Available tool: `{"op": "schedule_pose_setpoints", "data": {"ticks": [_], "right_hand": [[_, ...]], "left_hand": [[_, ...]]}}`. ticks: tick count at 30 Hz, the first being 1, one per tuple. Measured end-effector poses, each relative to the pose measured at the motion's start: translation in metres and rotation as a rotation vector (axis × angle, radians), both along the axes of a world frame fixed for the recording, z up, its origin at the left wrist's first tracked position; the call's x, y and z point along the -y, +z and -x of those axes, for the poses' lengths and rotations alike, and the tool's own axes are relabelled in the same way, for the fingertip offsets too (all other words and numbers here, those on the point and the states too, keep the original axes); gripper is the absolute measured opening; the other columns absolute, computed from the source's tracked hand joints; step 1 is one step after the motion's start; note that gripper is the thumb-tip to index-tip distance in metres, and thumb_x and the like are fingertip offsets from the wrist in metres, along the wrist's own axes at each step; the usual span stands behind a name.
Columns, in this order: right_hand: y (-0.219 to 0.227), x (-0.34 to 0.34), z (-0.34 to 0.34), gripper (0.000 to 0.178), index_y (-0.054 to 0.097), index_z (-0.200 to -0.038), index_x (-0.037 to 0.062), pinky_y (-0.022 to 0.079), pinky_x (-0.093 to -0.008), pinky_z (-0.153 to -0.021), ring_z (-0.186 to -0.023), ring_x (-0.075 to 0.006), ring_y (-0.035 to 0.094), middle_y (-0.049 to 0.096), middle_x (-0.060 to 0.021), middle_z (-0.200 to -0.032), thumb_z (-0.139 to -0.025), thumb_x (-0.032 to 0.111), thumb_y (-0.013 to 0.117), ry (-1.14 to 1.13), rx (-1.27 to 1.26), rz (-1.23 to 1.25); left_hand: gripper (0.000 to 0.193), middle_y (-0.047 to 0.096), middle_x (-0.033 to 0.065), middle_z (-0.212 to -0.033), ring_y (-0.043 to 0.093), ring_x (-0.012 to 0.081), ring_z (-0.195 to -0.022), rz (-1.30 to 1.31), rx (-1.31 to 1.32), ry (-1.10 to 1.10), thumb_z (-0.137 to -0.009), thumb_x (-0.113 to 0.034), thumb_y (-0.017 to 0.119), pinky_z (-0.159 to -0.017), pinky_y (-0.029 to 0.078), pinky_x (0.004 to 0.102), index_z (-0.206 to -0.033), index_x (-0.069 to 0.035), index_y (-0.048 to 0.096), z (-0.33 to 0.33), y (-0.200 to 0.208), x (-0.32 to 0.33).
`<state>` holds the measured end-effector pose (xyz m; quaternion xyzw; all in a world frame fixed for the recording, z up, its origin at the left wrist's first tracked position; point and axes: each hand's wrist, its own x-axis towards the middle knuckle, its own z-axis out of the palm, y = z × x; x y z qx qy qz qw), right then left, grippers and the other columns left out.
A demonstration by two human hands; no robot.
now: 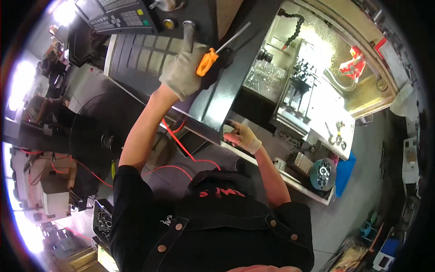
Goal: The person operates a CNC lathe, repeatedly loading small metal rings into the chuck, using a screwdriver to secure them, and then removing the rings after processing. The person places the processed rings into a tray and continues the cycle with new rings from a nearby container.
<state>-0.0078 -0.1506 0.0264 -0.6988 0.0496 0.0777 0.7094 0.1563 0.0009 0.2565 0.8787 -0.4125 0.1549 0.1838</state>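
My left hand point(180, 75), in a pale work glove, reaches up to the machine's control panel point(131, 19). Its index finger is stretched onto a round button point(189, 23) on the panel's lower edge. The other fingers curl around an orange-handled tool point(207, 61), whose long thin metal rod points up and to the right. My right hand point(247, 138), gloved with bare fingertips, is lower down at the corner of the dark machine housing point(217, 109). Its fingers are bent together, and what lies between them is hidden.
To the right, the lit machine chamber point(267, 81) holds metal chips and a slide with fixtures point(301, 77). A bowl of metal rings point(322, 174) stands on the front ledge. Red hoses point(181, 147) cross the floor below, and a large fan point(106, 136) stands left.
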Motion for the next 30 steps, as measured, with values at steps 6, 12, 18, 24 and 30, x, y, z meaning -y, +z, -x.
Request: {"op": "schedule_pose_setpoints", "data": {"ticks": [6, 12, 18, 24, 30], "right_hand": [[0.008, -0.056, 0.011, 0.032, 0.058, -0.106, 0.0096, 0.04, -0.0212, -0.044, -0.061, -0.0057, 0.056, 0.062, 0.0, -0.074, -0.08, 0.021, 0.073, -0.263, 0.009, -0.117], [0.003, -0.057, 0.023, 0.033, 0.059, -0.105, 0.0072, 0.047, -0.0281, -0.053, -0.06, -0.0097, 0.057, 0.062, -0.001, -0.072, -0.078, 0.022, 0.072, -0.394, 0.067, 0.017], [-0.032, -0.025, 0.074, 0.045, 0.053, -0.12, 0.0024, 0.049, -0.0272, -0.058, -0.07, -0.0111, 0.06, 0.062, -0.0027, -0.085, -0.083, 0.023, 0.069, -0.439, 0.243, 0.148], [-0.049, 0.036, 0.246, 0.036, 0.055, -0.122, 0.0068, 0.05, -0.0316, -0.069, -0.084, -0.0153, 0.064, 0.064, -0.0065, -0.102, -0.092, 0.028, 0.056, -0.656, -0.076, -0.483], [-0.124, 0.063, 0.448, 0.031, 0.057, -0.116, 0.0015, 0.046, -0.0444, -0.091, -0.11, -0.0289, 0.056, 0.062, -0.0124, -0.114, -0.088, 0.016, 0.054, -0.834, 0.34, -1.263]], "left_hand": [[0.043, 0.028, 0.0262, -0.144, 0.055, 0.0466, -0.099, 0.201, -0.175, -0.103, -0.066, 0.005, 0.057, -0.082, 0.049, 0.0468, -0.108, -0.002, 0.055, 0.035, -0.024, -0.026], [0.042, 0.059, 0.0187, -0.105, 0.059, 0.0391, -0.088, 0.328, -0.172, -0.462, -0.07, -0.002, 0.063, -0.073, 0.048, 0.0439, -0.111, -0.002, 0.055, 0.111, -0.093, -0.065], [0.057, 0.06, 0.0186, -0.098, 0.059, 0.0412, -0.084, 0.218, -0.44, -0.495, -0.067, -0.004, 0.064, -0.07, 0.049, 0.0471, -0.122, -0.005, 0.047, 0.202, -0.224, -0.082], [0.044, 0.061, 0.0195, -0.102, 0.059, 0.0374, -0.097, -0.117, -0.87, -0.386, -0.075, -0.001, 0.056, -0.082, 0.047, 0.0428, -0.118, -0.008, 0.051, 0.333, -0.25, -0.045], [0.037, 0.063, 0.0179, -0.101, 0.06, 0.0364, -0.099, -0.353, -0.892, -0.763, -0.078, -0.003, 0.054, -0.083, 0.048, 0.0416, -0.115, -0.009, 0.052, 0.431, -0.281, 0.019]]}}
